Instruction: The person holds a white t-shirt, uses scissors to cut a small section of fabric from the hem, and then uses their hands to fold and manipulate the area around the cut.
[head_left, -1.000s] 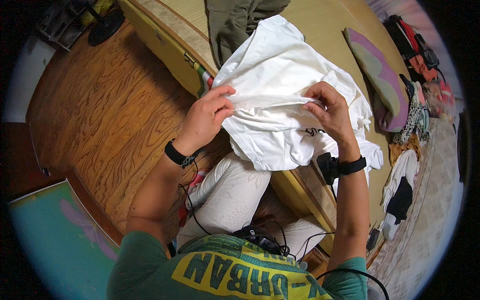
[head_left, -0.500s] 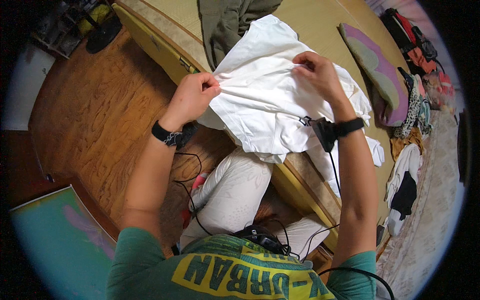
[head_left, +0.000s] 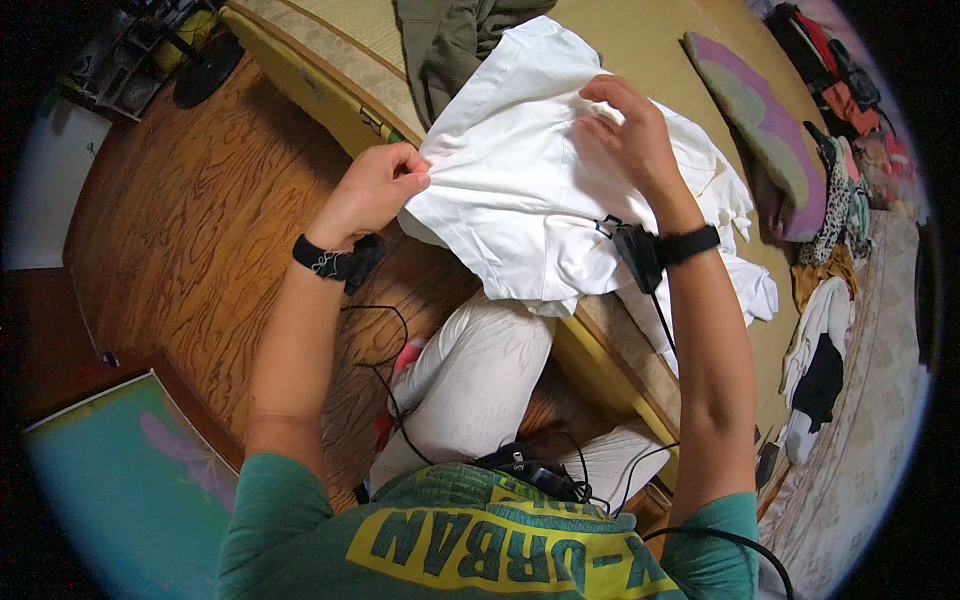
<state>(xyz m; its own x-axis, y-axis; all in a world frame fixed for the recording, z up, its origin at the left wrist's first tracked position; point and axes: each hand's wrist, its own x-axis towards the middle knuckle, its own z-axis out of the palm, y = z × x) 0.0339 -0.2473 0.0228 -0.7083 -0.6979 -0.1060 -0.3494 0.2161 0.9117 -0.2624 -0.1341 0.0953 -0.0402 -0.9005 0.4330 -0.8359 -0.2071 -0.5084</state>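
Note:
A white cloth garment (head_left: pixel 510 215), possibly a shirt, lies spread and creased over the edge of a yellow-topped bed and partly across my knee. At its left edge, my left hand (head_left: pixel 378 192) pinches the fabric between thumb and fingers, and folds run out from that grip. Over the upper right part hovers my right hand (head_left: pixel 630 135), its thumb and fingers apart and nothing between them. Whether its fingertips brush the cloth, I cannot tell. Behind the white garment sits a crumpled dark olive garment (head_left: pixel 450 60).
A purple and green folded textile (head_left: pixel 765 150) lies to the right on the bed (head_left: pixel 660 60). Several clothes (head_left: pixel 820 380) are strewn along the far right. Wooden floor (head_left: pixel 180 220) spreads at left, with a round black stand base (head_left: pixel 208 75). Thin black cables (head_left: pixel 400 400) hang near my legs.
My right hand has opened and lifted slightly away from the cloth. The left hand has shifted a little left, still pinching the garment's edge and drawing it along.

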